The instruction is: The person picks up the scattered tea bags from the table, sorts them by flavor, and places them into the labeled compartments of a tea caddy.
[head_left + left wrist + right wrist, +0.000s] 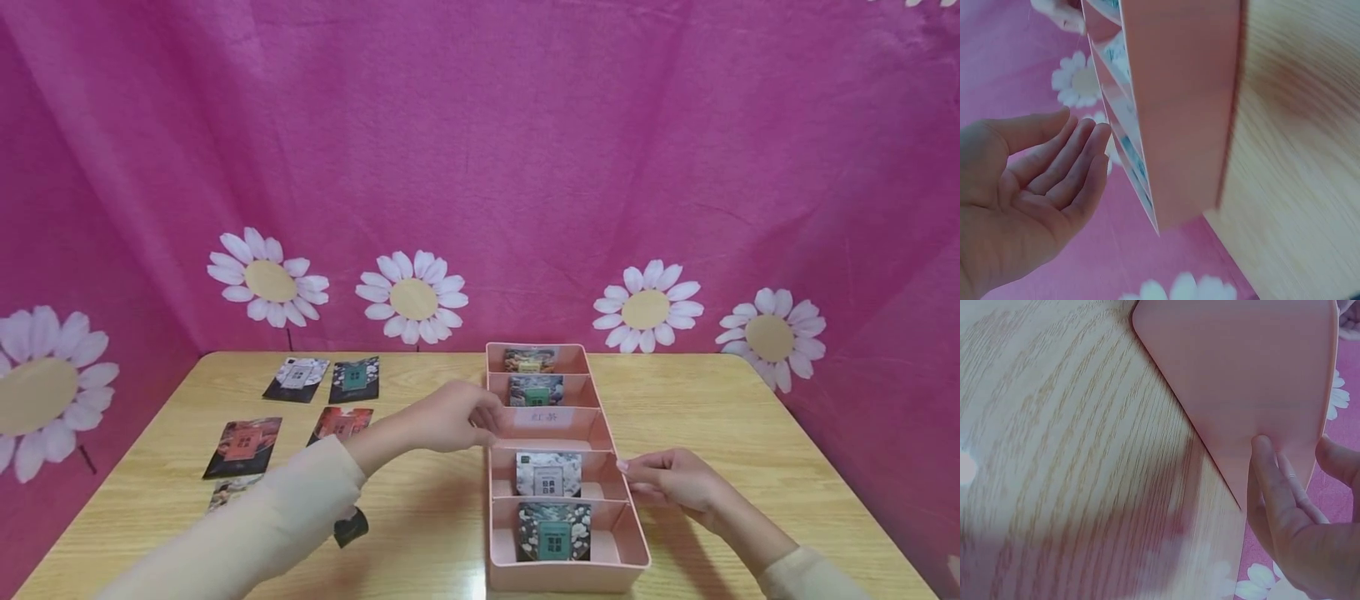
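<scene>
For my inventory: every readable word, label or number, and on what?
"红茶": label in the pink tray's middle compartment.
"经典白茶": white packet in tray.
"花茶": lower line, nearest tray packet.
Everything else, other packets included: too small or blurred.

The person wears a top with long, pale cream sleeves in a plain, smooth-looking fabric, the left sleeve (262,525) showing soft folds and a loose, straight-edged cuff. The right sleeve (813,577), only partly in view, matches it in colour. Both end short of the wrists, leaving the left hand (453,415) and right hand (675,477) bare, with slender fingers.
</scene>
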`<action>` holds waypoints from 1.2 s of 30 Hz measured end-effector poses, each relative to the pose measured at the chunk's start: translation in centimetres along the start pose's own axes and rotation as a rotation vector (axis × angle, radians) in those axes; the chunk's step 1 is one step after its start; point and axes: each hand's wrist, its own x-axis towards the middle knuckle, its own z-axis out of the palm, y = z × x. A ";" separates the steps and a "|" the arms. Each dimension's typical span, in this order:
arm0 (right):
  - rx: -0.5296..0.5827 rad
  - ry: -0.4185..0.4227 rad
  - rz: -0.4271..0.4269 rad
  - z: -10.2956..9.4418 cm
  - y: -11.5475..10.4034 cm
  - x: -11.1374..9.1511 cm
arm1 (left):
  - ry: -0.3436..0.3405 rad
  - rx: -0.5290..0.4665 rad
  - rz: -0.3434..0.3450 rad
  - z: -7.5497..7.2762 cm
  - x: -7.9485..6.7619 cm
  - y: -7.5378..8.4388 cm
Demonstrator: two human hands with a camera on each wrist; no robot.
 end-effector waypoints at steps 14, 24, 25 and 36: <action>-0.003 -0.011 -0.012 0.1 -0.2 -0.3 | 0.098 0.001 -0.269 -4.2 -5.4 -6.7; 0.004 -0.010 -0.008 0.1 0.0 -0.3 | 0.109 0.143 -0.356 -4.7 -7.9 -11.5; 0.003 -0.010 -0.008 0.1 0.0 -0.3 | 0.108 0.141 -0.373 -4.7 -8.1 -11.9; -0.007 0.003 -0.014 0.2 -0.1 -0.3 | 0.070 0.202 -0.453 -4.7 -8.7 -14.9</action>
